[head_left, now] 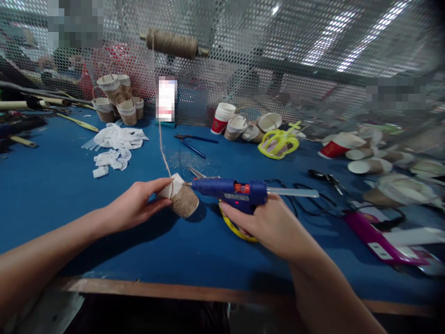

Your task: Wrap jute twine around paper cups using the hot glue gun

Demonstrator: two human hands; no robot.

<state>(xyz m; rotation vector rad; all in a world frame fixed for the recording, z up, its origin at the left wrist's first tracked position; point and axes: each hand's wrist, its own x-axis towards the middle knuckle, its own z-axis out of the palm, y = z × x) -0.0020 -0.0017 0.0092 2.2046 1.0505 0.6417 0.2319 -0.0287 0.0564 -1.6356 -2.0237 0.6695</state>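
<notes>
My left hand grips a paper cup lying on its side, its lower part wrapped in brown twine. A strand of twine runs from the cup up to a twine spool on the mesh wall. My right hand is closed round the handle of a blue hot glue gun, whose nozzle touches the cup's white upper part. A clear glue stick sticks out of the gun's back. A yellow ring lies under my right hand.
On the blue table lie white lace scraps, twine-wrapped cups at the back left, pliers, scissors, red and white paper cups, a yellow crown, and a pink package at right. The table's wooden front edge is near me.
</notes>
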